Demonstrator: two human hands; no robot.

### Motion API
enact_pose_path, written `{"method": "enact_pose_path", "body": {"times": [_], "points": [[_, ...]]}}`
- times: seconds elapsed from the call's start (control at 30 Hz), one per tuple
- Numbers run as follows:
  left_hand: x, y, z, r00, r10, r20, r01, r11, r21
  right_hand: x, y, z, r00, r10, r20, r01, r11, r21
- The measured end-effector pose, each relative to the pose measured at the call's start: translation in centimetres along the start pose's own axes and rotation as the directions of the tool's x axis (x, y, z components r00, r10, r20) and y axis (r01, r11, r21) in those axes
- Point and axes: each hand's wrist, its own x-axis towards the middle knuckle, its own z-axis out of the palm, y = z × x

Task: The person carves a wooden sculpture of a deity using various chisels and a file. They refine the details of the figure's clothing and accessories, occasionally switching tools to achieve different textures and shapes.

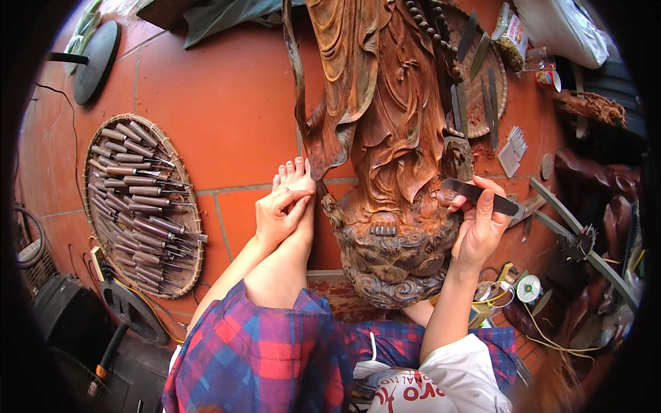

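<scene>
A large wooden statue (396, 131) with carved robe folds lies in front of me, its scrolled base (396, 272) toward my lap. My right hand (474, 230) is closed round a dark flat file (506, 204), with the thumb and fingers pinching it near the middle. The file's far end lies over the right edge of the carving, by the lower robe; whether it touches the wood I cannot tell. My left hand (275, 219) rests on my lower leg above the bare foot (297, 180), its fingers curled in and nothing visible in them.
At the left, a round woven tray (184, 275) holds many wooden-handled carving chisels (146, 191). Another woven tray (499, 65) with flat files lies beyond the statue at the right. Metal bars (556, 206), a yellow-cased tool, a cord and dark wood pieces crowd the right side.
</scene>
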Motion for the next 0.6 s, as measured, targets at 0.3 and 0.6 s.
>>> {"method": "enact_pose_path", "body": {"times": [0.3,0.6], "points": [[0.05,0.02,-0.13,0.999,-0.029,0.019,0.029,0.999,-0.025,0.04,0.05,-0.15,1.000,0.001,-0.006,-0.001,1.000,-0.005],[0.09,-0.02,-0.40,0.997,-0.045,0.055,0.047,0.998,-0.044,0.11,-0.02,-0.08,1.000,0.015,-0.008,-0.015,1.000,-0.003]]}}
